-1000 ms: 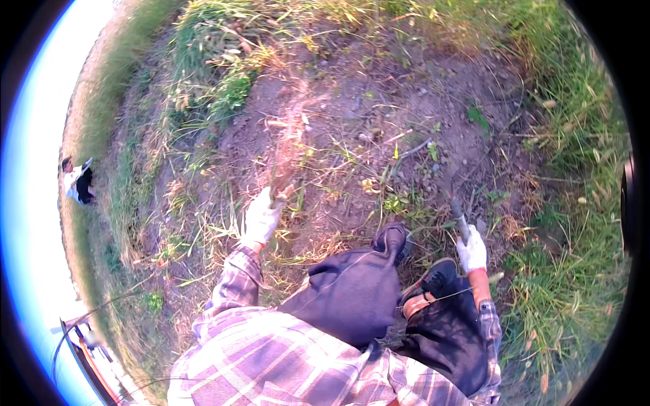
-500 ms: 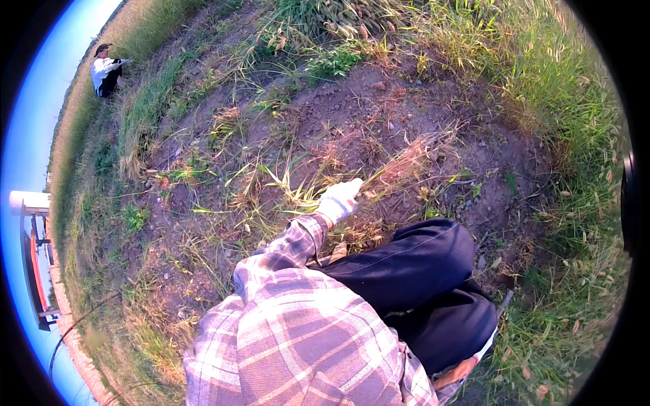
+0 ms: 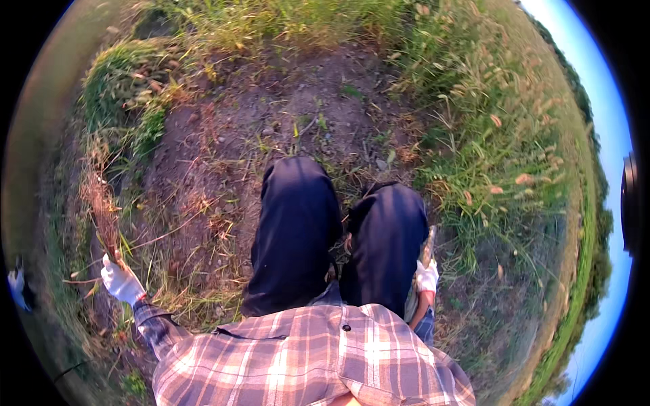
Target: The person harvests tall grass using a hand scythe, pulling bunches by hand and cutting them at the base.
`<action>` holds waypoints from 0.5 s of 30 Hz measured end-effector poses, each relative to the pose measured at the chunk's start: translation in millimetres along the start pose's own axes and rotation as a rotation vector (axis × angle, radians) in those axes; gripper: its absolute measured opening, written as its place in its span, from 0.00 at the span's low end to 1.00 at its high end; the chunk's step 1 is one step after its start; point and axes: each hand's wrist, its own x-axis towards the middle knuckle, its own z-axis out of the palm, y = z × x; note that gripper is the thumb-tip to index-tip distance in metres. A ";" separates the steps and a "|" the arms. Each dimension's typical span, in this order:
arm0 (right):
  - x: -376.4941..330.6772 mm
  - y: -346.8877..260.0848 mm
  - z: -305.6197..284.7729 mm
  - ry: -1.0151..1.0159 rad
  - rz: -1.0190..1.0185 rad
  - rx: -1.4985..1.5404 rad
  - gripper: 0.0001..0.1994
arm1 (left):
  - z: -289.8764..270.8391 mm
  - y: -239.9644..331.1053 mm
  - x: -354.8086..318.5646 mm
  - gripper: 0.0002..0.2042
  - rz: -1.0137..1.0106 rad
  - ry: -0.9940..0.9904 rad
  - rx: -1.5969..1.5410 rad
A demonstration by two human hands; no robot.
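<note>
At the far left, my left hand (image 3: pixel 123 281), in a white glove, is closed round a bunch of dry reddish-brown grass (image 3: pixel 101 210). The stalks point up and away from the fist. My right hand (image 3: pixel 426 276), gloved in white too, is beside my right knee. Its fingers close on a slim, pale tool (image 3: pixel 428 245) that points forward; the knee hides part of it, and its exact kind cannot be made out. My dark trousers (image 3: pixel 298 223) show both knees bent over the ground.
Bare brown soil (image 3: pixel 223 128) with scattered stubble lies before my knees. Tall green grass with seed heads (image 3: pixel 494 149) grows to the right and ahead. A heap of cut grass (image 3: pixel 125 81) lies far left. Another person (image 3: pixel 20 287), blurred, is at the left rim.
My view has swung to the right. My left hand has gone from in front of me out to my left side, still gripping the dry grass. My right hand has come into sight.
</note>
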 end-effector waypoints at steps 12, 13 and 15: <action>-140.9 237.0 34.2 0.479 0.252 0.162 0.19 | -191.4 337.6 135.0 0.15 0.523 0.103 -1.056; -148.1 240.6 36.9 0.550 0.254 0.190 0.20 | -214.6 351.1 139.9 0.15 0.544 0.040 -1.108; -156.1 250.6 38.6 0.609 0.305 0.292 0.20 | -256.6 373.7 138.7 0.14 0.600 -0.043 -1.163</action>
